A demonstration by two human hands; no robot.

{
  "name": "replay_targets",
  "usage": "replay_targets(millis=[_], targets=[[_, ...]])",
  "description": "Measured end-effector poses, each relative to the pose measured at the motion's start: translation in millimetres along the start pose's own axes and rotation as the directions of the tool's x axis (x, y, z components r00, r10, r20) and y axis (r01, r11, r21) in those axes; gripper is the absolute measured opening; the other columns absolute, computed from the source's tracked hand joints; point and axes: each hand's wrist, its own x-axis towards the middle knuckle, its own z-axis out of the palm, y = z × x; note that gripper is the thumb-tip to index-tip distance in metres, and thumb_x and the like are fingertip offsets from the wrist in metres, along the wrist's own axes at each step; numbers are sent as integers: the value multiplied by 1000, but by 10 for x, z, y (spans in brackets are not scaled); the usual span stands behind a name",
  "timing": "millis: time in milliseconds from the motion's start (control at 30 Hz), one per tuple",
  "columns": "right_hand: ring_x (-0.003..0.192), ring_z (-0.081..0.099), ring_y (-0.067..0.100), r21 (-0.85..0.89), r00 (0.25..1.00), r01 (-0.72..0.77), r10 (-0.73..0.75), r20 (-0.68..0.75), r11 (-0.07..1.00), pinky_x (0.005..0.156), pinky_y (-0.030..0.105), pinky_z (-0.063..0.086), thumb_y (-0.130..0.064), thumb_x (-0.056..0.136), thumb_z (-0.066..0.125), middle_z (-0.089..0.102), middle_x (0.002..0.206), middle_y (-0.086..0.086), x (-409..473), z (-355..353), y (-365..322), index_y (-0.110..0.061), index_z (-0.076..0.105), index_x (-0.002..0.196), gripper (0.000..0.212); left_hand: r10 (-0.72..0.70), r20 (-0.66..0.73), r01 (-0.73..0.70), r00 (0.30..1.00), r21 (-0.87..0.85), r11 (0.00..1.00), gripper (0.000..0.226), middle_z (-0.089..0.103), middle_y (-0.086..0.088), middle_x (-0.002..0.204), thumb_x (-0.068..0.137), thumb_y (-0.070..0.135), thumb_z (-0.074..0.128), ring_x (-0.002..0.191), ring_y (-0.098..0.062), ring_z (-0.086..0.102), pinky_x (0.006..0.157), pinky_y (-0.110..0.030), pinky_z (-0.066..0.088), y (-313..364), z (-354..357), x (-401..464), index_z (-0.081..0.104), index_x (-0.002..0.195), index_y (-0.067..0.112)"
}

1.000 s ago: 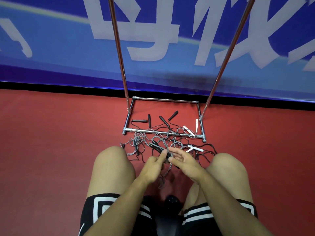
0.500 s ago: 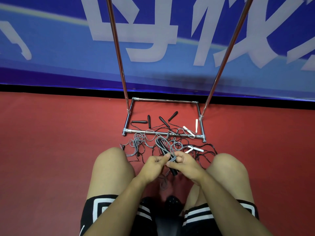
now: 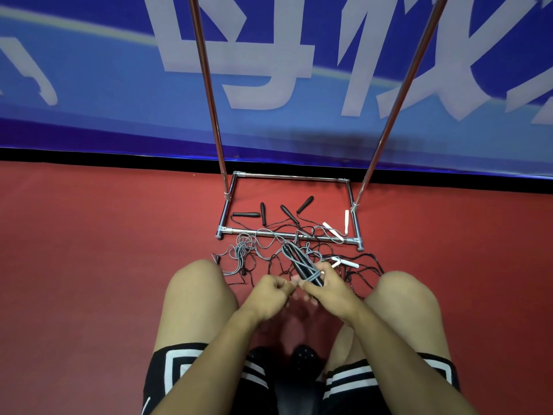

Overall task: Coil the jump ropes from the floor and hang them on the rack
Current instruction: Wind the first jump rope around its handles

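At frame centre, two black cylindrical rope handles (image 3: 302,265), now raised and paired, are gripped by the right hand (image 3: 326,287). Their grey cord (image 3: 312,276) is pinched by the left hand (image 3: 270,292). Coiling has evidently begun; the chrome tubular rack (image 3: 287,234) bears nothing yet.

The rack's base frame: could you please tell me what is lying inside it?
Inside the base frame lie four black handles and two white handles, with thin cords trailing over the front bar. Nothing there is covered; the hands work nearer the camera.
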Motion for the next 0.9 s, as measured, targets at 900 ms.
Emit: replay_targets(millis=[900], targets=[[90,60,19,-10,973,74,-70,220,997,81,16,49,0,98,64,69,96,23,-55,-44,-31,-4,59,124,28,24,92,-18,995,-73,997,82,72,-10,67,101,68,27,62,-19,58,77,-34,49,49,42,-93,79,69,13]])
